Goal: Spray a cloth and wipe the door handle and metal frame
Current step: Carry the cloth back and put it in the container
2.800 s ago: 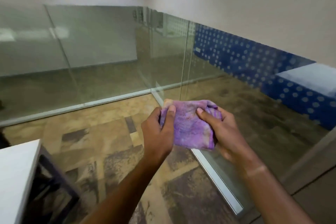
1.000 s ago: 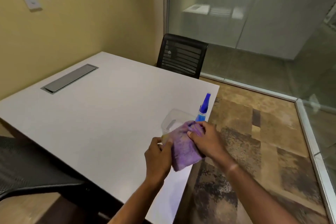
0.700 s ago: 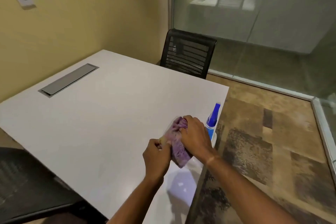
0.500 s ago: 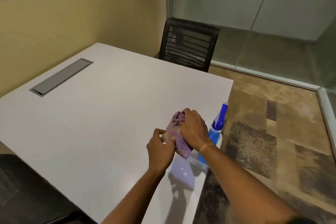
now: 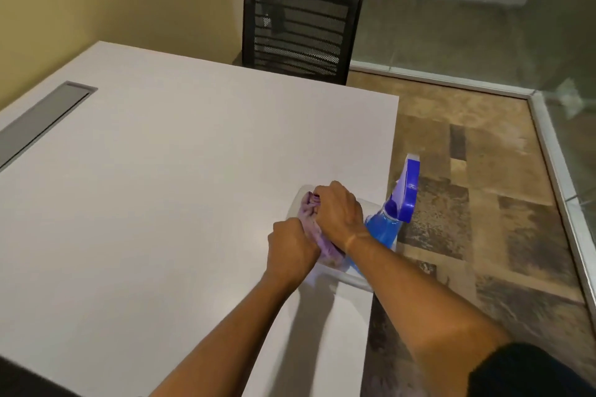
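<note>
**A:** Cloth (image 5: 309,229) first: I read it as bunched up and purple, held low over a clear container (image 5: 348,277) at the near right edge of the white table (image 5: 161,203). Going left to right, the left hand (image 5: 292,248) grips its near end with curled fingers, and the right hand (image 5: 338,214) is curled over the far end, pressing the wad down.

**B:** Is it in the container or just above it?

**A:** I cannot tell for sure; the hands cover most of it. It looks at least partly inside the rim.

**B:** And the spray bottle?

**A:** The spray bottle (image 5: 392,219), blue with a darker blue trigger head, stands just beside the right hand, at the table's edge. Neither hand touches it.

**B:** So where are we in the job?

**A:** My judgement: at the very end or the very start. No door handle or metal frame being wiped is in view. Whether the cloth is damp, I cannot say. If the wiping is done, only stowing the cloth remains.
</note>
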`<control>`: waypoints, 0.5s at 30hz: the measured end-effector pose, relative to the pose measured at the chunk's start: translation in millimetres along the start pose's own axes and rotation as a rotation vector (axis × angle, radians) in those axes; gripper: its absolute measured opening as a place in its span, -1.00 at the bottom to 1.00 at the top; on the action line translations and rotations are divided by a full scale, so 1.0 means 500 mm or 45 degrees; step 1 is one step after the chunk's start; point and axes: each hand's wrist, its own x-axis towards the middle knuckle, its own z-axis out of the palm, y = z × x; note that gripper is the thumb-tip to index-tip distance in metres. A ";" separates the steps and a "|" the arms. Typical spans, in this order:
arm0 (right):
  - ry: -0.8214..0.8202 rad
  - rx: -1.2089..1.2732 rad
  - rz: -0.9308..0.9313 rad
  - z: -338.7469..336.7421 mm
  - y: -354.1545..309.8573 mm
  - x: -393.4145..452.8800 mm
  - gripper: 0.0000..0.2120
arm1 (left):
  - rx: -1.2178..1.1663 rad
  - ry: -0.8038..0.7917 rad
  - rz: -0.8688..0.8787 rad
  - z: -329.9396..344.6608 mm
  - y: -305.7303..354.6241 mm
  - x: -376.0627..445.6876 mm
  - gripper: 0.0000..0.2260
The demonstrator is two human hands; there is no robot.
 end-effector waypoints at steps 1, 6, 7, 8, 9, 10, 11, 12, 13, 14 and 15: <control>-0.007 -0.003 0.003 0.008 0.001 0.004 -0.79 | 0.078 -0.038 0.000 0.005 -0.004 0.010 -0.67; -0.091 -0.059 0.065 0.039 0.010 0.008 -0.79 | 0.422 -0.218 0.099 0.017 0.002 0.054 -0.85; -0.092 -0.051 0.076 0.043 0.012 0.007 -0.79 | 0.456 -0.243 0.097 0.019 0.003 0.058 -0.80; -0.094 -0.053 0.079 0.047 0.011 0.008 -0.79 | 0.492 -0.255 0.100 0.023 0.002 0.064 -0.75; -0.087 -0.068 0.064 0.052 0.013 0.009 -0.78 | 0.533 -0.274 0.089 0.026 0.002 0.067 -0.72; -0.101 -0.102 0.051 0.056 0.013 0.010 -0.76 | 0.570 -0.285 0.083 0.032 0.000 0.071 -0.69; -0.103 -0.148 0.029 0.060 0.014 0.012 -0.73 | 0.596 -0.306 0.070 0.033 0.000 0.073 -0.67; -0.108 -0.191 0.011 0.061 0.013 0.012 -0.69 | 0.619 -0.323 0.073 0.034 0.000 0.073 -0.63; -0.100 -0.227 -0.004 0.064 0.015 0.013 -0.67 | 0.637 -0.335 0.087 0.036 0.000 0.072 -0.58; -0.101 -0.244 -0.002 0.065 0.014 0.012 -0.66 | 0.646 -0.342 0.123 0.039 -0.002 0.073 -0.52; -0.081 -0.256 0.004 0.066 0.012 0.009 -0.66 | 0.653 -0.340 0.157 0.037 -0.001 0.069 -0.48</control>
